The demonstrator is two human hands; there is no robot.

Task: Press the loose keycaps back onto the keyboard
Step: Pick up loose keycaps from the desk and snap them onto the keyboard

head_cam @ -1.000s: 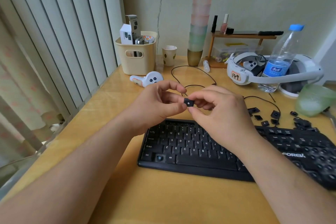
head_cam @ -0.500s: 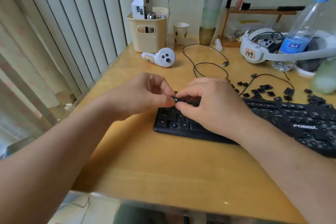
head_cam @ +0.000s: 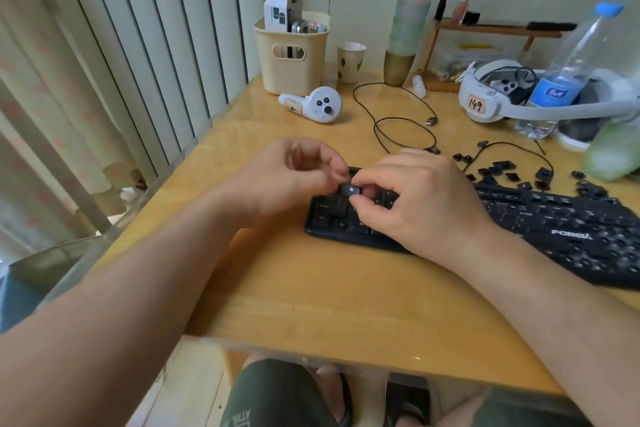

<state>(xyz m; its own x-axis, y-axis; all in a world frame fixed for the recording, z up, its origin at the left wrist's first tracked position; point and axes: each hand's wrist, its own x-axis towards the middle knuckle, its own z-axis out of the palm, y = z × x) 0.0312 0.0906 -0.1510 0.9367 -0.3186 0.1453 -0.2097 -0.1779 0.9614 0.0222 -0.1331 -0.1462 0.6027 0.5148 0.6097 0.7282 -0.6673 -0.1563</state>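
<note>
A black keyboard (head_cam: 554,222) lies on the wooden table (head_cam: 329,295), its left end under my hands. My right hand (head_cam: 419,198) pinches a small black keycap (head_cam: 349,189) with a white mark between thumb and index finger, just above the keyboard's left keys. My left hand (head_cam: 294,173) is beside it with fingers curled, its fingertips touching the keycap's left edge. An empty key socket (head_cam: 342,225) shows in the bottom row. Several loose black keycaps (head_cam: 502,172) lie on the table behind the keyboard's right half.
A black cable (head_cam: 405,128) loops behind my hands. Further back stand a white controller (head_cam: 320,105), a beige basket (head_cam: 292,55), a paper cup (head_cam: 350,61), stacked cups (head_cam: 408,28), a white headset (head_cam: 491,100), a water bottle (head_cam: 564,73) and a small wooden shelf (head_cam: 491,28). The table's edge is near my knees.
My hands came down from chest height to the keyboard's left end with the keycap. The camera tilted down, so the table's front edge and my legs now show.
</note>
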